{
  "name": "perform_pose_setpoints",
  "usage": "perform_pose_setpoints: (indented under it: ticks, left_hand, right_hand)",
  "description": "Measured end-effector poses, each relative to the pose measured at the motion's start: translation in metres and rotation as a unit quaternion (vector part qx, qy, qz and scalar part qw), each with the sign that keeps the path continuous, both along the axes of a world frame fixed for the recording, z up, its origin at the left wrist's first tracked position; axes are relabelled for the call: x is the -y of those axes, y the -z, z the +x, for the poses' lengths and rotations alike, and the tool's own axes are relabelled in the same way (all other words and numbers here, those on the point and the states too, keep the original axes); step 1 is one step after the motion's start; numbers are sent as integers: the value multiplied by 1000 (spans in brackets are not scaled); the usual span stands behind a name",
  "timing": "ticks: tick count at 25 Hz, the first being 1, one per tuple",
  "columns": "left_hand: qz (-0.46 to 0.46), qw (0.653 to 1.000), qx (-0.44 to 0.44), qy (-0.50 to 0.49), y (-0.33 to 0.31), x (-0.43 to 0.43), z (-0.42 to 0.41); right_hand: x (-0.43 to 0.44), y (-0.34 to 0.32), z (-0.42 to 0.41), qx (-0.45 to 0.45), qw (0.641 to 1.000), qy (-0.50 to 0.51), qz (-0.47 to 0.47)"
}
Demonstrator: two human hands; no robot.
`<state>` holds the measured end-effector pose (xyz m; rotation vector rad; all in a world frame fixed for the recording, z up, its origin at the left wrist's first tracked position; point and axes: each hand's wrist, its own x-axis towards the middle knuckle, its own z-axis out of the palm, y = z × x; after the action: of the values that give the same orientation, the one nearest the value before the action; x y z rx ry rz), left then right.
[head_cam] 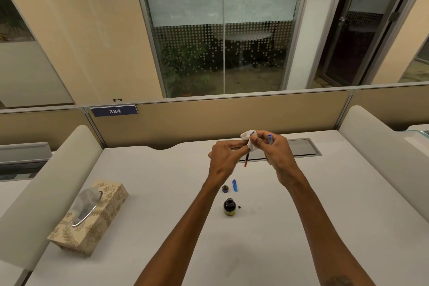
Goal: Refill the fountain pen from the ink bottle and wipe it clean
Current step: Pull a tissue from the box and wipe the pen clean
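Tissues stood ready in a patterned tissue box (89, 217) near the left edge of the desk (162, 193), well apart from everything else. Further right, raised above the far middle of the desk, the left hand (224, 160) was closed in a pinch on the inner part of the fountain pen (246, 160), a thin dark tube with a reddish end hanging downward, its upper end buried in a crumpled white tissue (250, 140) marked with a dark ink streak. The right hand (277, 157) was closed too, pressing that tissue around the pen's top and keeping a blue barrel (270, 139) tucked between its fingers. Below the hands, near the desk's middle, lay the bottle cap (225, 189), a blue pen cap (235, 185) just beside it, and the open ink bottle (229, 207). The pen part looked light, stiff and slender, probably slick where inked, so a hold on the dry mid-section seemed safest; the tissue was soft and would soak through.
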<state>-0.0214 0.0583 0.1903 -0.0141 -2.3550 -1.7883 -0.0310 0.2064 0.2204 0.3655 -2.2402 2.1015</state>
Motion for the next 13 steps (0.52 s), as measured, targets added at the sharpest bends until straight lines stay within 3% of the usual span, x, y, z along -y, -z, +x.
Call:
perform_pose_setpoints:
  ticks: [6,10,13]
  left_hand:
    - [-41,995,13,-90,3,-5,-3]
    - [-61,993,17,-97,3,-7,-1]
    - [-77,993,23,-81,5,-5,2]
  right_hand:
    - [13,14,0,20,996,82,-19]
    - [17,14,3,78,988,106,-80]
    - [14,15,3,97,987,112,-67]
